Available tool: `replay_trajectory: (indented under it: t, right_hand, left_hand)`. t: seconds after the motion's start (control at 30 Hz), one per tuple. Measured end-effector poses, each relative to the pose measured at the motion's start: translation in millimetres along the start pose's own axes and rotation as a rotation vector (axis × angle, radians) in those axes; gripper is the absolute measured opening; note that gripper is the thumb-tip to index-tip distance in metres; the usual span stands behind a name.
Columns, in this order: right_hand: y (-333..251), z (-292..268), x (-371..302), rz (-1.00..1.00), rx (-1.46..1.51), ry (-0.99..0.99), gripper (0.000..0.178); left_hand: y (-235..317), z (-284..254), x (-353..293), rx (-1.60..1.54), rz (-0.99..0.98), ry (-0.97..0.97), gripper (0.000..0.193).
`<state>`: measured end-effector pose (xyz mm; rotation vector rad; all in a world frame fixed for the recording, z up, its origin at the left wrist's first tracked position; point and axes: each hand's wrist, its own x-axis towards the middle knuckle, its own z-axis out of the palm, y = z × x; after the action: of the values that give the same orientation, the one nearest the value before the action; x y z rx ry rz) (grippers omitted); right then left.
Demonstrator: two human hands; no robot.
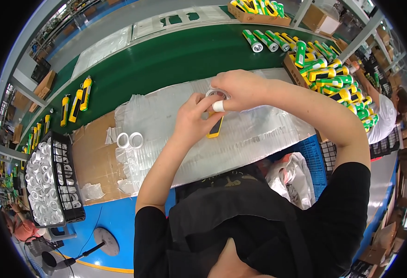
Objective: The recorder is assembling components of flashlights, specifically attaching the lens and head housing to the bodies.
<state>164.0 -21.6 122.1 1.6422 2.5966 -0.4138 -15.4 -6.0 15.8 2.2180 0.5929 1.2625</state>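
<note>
My two hands meet over the middle of the covered table, around the head of a yellow flashlight with a dark panel [216,129]. My left hand [192,121] is closed on it from the left, and its fingertips reach the head. From the right and far side, my right hand [243,90] curls its fingers around a clear and white ring [218,93] at the flashlight's head. A white band [217,106] wraps one finger between the hands. My fingers hide most of the flashlight. Left of my hands lie two white rings [122,140], side by side.
A black crate [76,214] full of white rings stands at the left. Yellow flashlights [86,94] stand on the green conveyor [152,62]. At the right, a carton [296,70] overflows with green and yellow flashlights. A blue crate [315,162] and white bag [301,173] are beside my lap.
</note>
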Motion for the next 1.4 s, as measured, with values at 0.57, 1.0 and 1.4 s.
replay_trajectory:
  t: [0.57,1.0,1.4]
  right_hand:
    - [9,18,-1,-0.033,0.031,0.212,0.062]
    - [5,-2,-7,0.041,0.078,0.144,0.060]
    - [15,10,-6,0.058,0.119,0.150,0.059]
  left_hand:
    - [-9,1,2,-0.056,0.022,-0.014,0.037]
    - [-5,-8,6,-0.154,-0.043,-0.107,0.037]
    - [0,-7,10,-0.191,-0.041,-0.126,0.037]
